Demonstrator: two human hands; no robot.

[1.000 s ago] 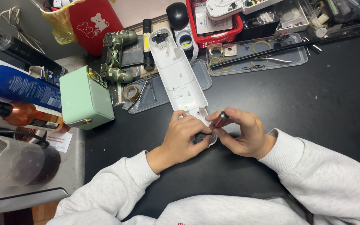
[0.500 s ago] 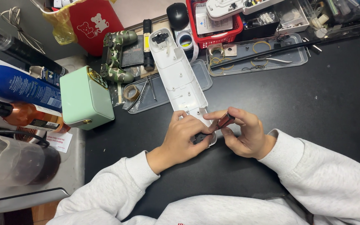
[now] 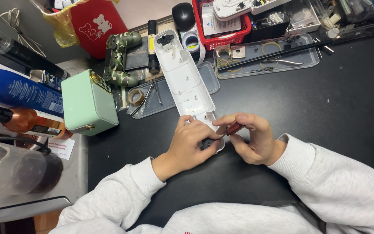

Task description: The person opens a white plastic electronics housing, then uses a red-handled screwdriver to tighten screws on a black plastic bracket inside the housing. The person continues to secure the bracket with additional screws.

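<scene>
Two bottles (one blue [image 3: 16, 91], one copper [image 3: 24, 122]), two clear trays [image 3: 204, 82] [image 3: 299, 58], one mint box [image 3: 89, 103].

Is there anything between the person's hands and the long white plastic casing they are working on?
Nothing visible. The left hand rests directly on the near end of the white casing, and the right hand holds a small red-handled tool right against that same end.

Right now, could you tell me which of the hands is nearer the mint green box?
Left. The left hand lies nearer the mint green box; the right hand is beyond it.
</scene>
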